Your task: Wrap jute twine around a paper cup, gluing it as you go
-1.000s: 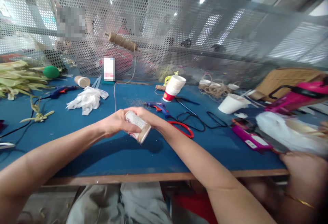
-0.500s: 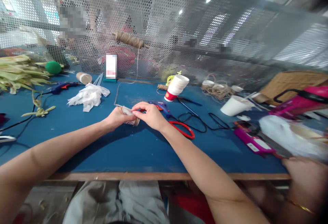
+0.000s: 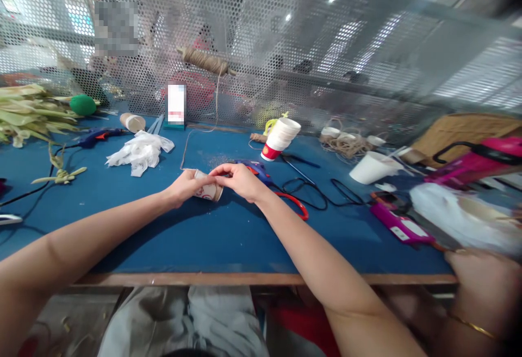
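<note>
We see a small paper cup lying on its side near the middle of the blue table, its open mouth turned to the right; the wall is pale with red print near the rim, and part of it is hidden by fingers. A length of jute twine runs from the cup's far left end up the table toward a spool hung on the perforated metal screen. Our left hand is curled around the cup's left end, fingers closed on it. Our right hand meets it from the right, thumb and forefinger pinched together at the cup's upper edge (whether twine lies between them we cannot tell). Just beyond the right hand lies a blue glue gun, and to its right red-handled scissors. Farther off stand a stack of paper cups, tilted, and on the left a crumpled white plastic bag. At the near right edge another person's hand shows, blurred.
</note>
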The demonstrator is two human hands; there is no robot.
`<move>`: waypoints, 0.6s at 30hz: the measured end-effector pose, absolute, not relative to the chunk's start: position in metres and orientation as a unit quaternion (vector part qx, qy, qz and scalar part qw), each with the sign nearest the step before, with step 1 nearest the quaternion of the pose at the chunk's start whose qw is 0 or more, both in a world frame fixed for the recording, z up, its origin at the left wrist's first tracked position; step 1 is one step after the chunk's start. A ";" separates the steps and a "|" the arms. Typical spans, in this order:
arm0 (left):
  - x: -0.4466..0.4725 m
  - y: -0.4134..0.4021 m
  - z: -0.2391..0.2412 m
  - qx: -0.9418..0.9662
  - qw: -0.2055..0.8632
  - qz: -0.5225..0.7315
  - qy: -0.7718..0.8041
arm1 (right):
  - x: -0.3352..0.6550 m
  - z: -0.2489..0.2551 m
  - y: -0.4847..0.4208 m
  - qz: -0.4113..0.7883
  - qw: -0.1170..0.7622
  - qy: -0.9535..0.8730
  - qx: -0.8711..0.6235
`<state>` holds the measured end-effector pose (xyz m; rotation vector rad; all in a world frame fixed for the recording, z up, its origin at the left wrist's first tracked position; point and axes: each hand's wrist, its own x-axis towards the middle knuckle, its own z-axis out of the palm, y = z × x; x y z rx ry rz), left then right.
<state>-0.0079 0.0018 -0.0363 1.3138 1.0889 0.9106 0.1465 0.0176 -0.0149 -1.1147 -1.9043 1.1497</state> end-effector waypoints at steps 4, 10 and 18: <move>-0.008 0.001 -0.034 0.561 0.571 0.384 0.461 | 0.144 -0.019 0.018 0.416 0.331 -0.735 -0.420; -0.006 0.002 -0.036 0.546 0.566 0.399 0.473 | 0.154 -0.011 0.023 0.386 0.304 -0.761 -0.423; -0.005 0.005 -0.043 0.538 0.571 0.397 0.476 | 0.223 0.011 0.055 0.090 0.172 -0.692 -0.695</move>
